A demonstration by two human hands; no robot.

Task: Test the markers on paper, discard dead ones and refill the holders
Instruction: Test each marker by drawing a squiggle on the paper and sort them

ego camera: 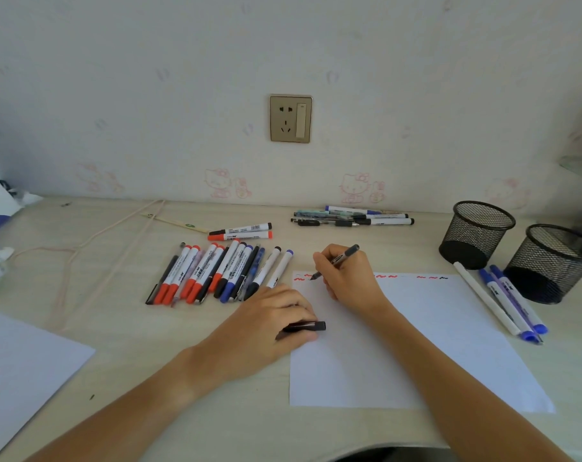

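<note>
Black pen (336,260) gripped in right hand (347,278) (tip on paper (449,335)); left hand (276,316) clasps its cap (307,326).

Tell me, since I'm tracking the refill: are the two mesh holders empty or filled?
Empty. The left holder and the right holder show only bare dark bottoms through the mesh; markers lie on the desk beside them.

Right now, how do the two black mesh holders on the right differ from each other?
The farther mesh holder stands nearer the wall; the nearer mesh holder stands closer to the desk's right edge. The farther one is fully in view, while the nearer one is cut off by the picture edge. Capped markers lie just in front of the nearer one. Both are black, upright, and look empty.
</note>
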